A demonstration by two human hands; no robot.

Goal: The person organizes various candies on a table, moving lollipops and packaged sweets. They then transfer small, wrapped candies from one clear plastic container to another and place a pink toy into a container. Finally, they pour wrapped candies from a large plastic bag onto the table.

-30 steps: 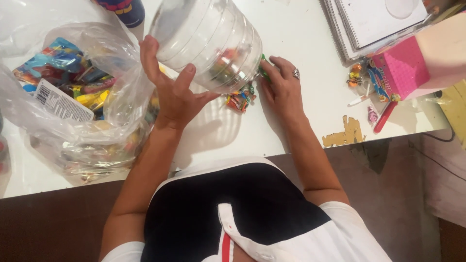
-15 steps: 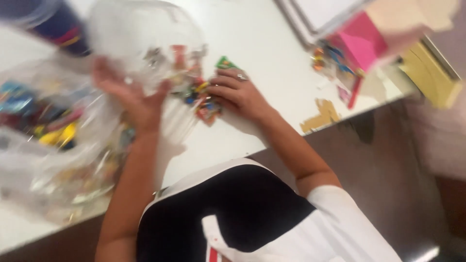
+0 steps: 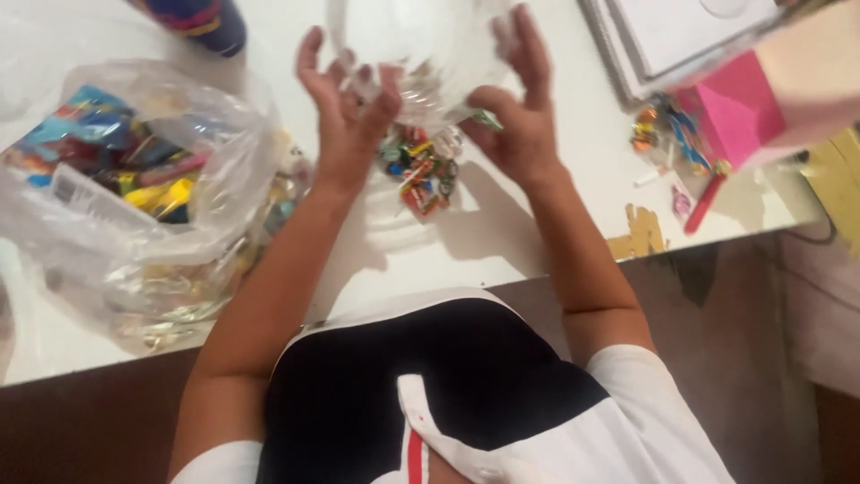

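Since half a second ago the clear plastic jar (image 3: 430, 54) has been righted over the small heap of wrapped sweets (image 3: 421, 166) on the white table (image 3: 502, 242). The left hand (image 3: 345, 108) and right hand (image 3: 515, 108) press its sides, fingers spread, palms clamped on it. A clear bag of sweets (image 3: 134, 188) lies to the left.

Two hands (image 3: 430, 116), one clear jar (image 3: 421, 54), one plastic bag (image 3: 134, 197).
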